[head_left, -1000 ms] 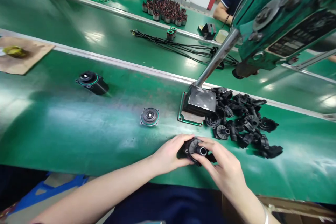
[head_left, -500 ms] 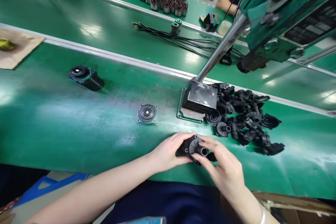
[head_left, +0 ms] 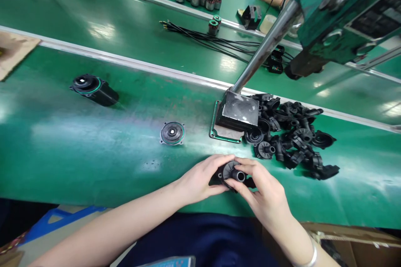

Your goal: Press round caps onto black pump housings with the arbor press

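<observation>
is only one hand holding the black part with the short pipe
No, the left hand and right hand both grip the black part.

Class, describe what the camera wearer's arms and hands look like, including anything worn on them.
The left hand and right hand are ungloved. No sleeve shows on the left forearm or right forearm. A smooth, pale silvery bracelet curves around the right forearm.

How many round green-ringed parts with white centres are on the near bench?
2: the left ringed part, atop a black cylinder, and the middle ringed part, left of the metal block. Another may be hidden under the black part between left hand and right hand.
</observation>
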### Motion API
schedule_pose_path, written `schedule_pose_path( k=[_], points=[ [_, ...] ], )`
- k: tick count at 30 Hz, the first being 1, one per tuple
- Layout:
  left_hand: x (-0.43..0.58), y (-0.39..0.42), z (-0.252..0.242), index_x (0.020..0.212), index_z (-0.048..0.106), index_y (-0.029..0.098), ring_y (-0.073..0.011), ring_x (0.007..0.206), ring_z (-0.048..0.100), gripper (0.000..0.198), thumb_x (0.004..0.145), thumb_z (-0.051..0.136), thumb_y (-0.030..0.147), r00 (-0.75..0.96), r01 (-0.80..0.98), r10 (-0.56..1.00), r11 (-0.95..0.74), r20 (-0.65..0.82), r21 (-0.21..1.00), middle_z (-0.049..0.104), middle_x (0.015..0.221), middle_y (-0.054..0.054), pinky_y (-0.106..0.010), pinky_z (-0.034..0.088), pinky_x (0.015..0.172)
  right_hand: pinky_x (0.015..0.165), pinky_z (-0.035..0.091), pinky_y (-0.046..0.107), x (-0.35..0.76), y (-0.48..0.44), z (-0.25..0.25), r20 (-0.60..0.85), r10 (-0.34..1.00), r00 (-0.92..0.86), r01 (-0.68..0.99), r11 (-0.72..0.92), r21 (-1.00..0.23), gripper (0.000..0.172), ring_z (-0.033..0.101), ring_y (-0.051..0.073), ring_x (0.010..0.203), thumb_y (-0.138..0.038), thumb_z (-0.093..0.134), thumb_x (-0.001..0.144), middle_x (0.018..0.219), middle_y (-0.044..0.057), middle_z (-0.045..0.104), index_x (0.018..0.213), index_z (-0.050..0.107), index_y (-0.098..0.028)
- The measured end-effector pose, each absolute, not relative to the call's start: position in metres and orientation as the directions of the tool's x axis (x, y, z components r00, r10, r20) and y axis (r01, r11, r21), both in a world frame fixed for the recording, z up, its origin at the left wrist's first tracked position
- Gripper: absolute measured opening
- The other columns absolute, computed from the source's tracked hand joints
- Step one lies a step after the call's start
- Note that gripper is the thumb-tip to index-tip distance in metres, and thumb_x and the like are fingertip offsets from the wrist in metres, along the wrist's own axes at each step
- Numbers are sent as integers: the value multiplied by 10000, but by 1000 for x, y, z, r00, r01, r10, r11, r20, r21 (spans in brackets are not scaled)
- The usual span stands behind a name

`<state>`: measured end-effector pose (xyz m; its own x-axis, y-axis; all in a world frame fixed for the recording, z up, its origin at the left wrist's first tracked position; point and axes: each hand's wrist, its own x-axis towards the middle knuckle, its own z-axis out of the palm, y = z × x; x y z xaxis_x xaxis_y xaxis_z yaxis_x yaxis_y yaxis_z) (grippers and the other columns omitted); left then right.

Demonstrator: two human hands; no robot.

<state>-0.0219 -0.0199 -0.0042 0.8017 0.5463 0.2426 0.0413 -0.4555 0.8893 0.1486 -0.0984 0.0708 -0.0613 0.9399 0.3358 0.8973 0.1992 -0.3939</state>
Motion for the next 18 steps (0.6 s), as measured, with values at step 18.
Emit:
schedule_pose_path(
  k=[18],
  points=[
    [4, 55, 110, 1170, 516, 253, -208, 1066, 624, 561, 674, 779, 250, 654, 97, 587, -691, 477, 716, 645, 1137, -37, -334, 496, 946, 904, 561, 173, 234, -53, 252, 814, 528, 244, 814, 344, -467, 449, 582, 68, 1116, -380, 430, 908, 1281, 154, 438, 1246, 392, -88]
  ],
)
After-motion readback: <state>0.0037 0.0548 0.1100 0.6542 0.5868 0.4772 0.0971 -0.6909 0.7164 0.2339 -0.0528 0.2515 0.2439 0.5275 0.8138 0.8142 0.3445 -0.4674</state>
